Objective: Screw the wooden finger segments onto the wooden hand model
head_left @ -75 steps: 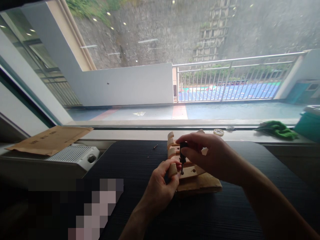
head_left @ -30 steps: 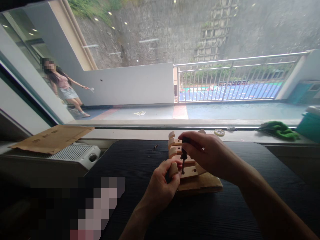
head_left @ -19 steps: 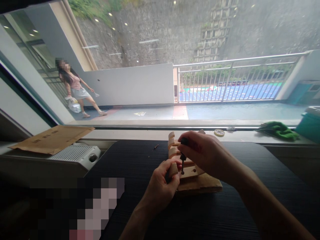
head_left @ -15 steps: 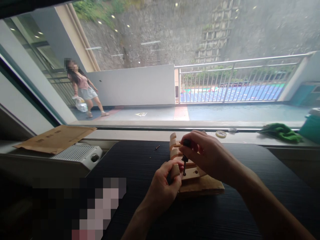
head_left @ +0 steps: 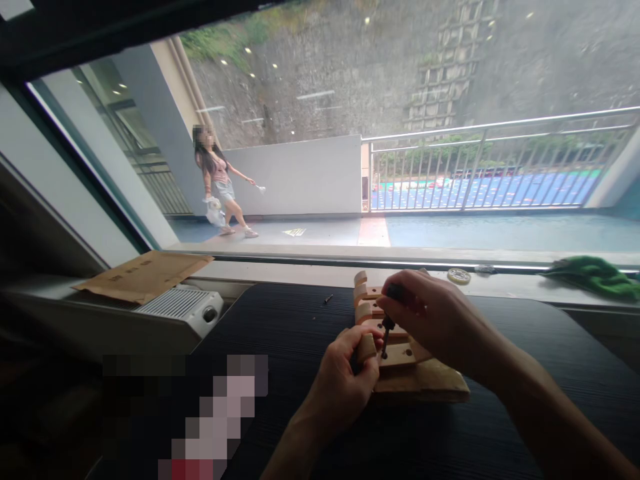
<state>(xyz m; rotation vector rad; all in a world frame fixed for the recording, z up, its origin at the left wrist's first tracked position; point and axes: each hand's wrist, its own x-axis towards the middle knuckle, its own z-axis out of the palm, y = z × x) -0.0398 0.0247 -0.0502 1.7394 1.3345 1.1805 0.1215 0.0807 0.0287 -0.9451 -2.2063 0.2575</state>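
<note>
My right hand (head_left: 417, 300) is closed around the dark handle of a screwdriver (head_left: 387, 333). The screwdriver's shaft points down, its tip at a hole near the left end of the nearest wooden crosspiece (head_left: 397, 357). My left hand (head_left: 350, 367) grips the curved, upturned end (head_left: 367, 348) of that crosspiece. Several similar wooden pieces with curved ends and holes stand in a row behind it, partly covered by my right hand. Under them lies a thicker wooden board (head_left: 440, 383). A small screw (head_left: 328, 299) rests on the black table, left of the wooden pieces.
The black table (head_left: 290, 320) meets a window sill. On the sill are a roll of tape (head_left: 459, 276) and a green cloth (head_left: 593, 277). A brown envelope (head_left: 145, 275) lies on a radiator (head_left: 185, 308) at left. Outside the window, a person (head_left: 220, 180) walks with a bag.
The view has shifted, so the table and my hands appear farther right. My grip and the screwdriver's place at the hole look the same. The person outside has walked to the right.
</note>
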